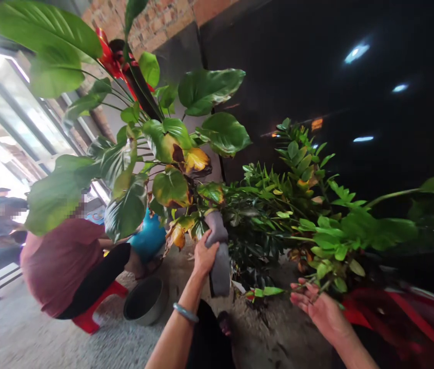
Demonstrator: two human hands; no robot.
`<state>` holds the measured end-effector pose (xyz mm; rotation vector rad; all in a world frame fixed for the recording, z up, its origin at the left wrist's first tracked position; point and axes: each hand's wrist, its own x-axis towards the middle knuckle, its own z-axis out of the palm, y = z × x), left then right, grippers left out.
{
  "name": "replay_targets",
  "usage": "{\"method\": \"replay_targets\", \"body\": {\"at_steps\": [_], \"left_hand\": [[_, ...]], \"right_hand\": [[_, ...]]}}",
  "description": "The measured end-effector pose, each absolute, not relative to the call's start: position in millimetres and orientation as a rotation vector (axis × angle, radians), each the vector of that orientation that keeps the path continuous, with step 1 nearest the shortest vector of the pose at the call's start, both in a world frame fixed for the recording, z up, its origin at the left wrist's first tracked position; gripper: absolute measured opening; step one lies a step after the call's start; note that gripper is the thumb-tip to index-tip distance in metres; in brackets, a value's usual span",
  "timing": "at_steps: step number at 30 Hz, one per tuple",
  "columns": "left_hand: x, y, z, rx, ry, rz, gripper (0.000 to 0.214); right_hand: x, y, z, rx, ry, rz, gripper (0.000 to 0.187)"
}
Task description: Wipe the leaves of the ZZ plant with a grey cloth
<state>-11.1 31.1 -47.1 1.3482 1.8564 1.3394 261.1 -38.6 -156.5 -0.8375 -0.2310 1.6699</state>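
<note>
Grey cloth (220, 261): dull, thick, folded into a long wad. Its upper end is pressed up among the lower leaves of the large-leaved plant (171, 148); its lower end hangs below your left hand (203, 256). Left fingers are clenched round the cloth's middle; bracelet (185, 312) on that wrist. Yellowed leaves (196, 160) with brown edges sit just above the cloth; the higher ones are glossy green.

Your right hand (319, 307): palm up, fingers (300, 298) released and spread. The fingertips touch a thin drooping stem of the small-leaved plant (297, 205); nothing is gripped.

Both plants stand side by side before a dark wall (355, 102). On the floor (28, 338) left of your arm: metal bowl (144, 302). Beyond it another person (61, 264) in a maroon top crouches on a red stool (96, 313), beside a blue pot (150, 238)
</note>
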Motion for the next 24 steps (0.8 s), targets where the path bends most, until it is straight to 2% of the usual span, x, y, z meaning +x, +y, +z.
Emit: {"method": "replay_targets", "body": {"at_steps": [4, 7, 12, 14, 17, 21, 24], "left_hand": [[-4, -6, -95, 1.175, 1.572, 0.963, 0.037], [-6, -34, -91, 1.188, 1.327, 0.810, 0.036], [-1, -21, -20, 1.193, 1.228, 1.064, 0.054], [7, -5, -8, 1.126, 1.204, 1.199, 0.060], [22, 5, -26, 1.047, 1.198, 1.256, 0.058], [32, -8, -69, 1.120, 1.204, 0.933, 0.045], [32, -9, -63, 1.161, 1.083, 0.876, 0.049]], "right_hand": [[262, -40, -158, -0.828, -0.226, 1.656, 0.036], [264, -40, -160, -0.812, -0.248, 1.675, 0.036], [263, -39, -154, -0.802, -0.253, 1.663, 0.034], [260, -39, -152, -0.808, -0.241, 1.658, 0.035], [257, -39, -152, -0.782, -0.242, 1.655, 0.037], [255, -41, -160, -0.880, -0.221, 1.690, 0.036], [254, -40, -166, -1.004, -0.214, 1.731, 0.030]]}}
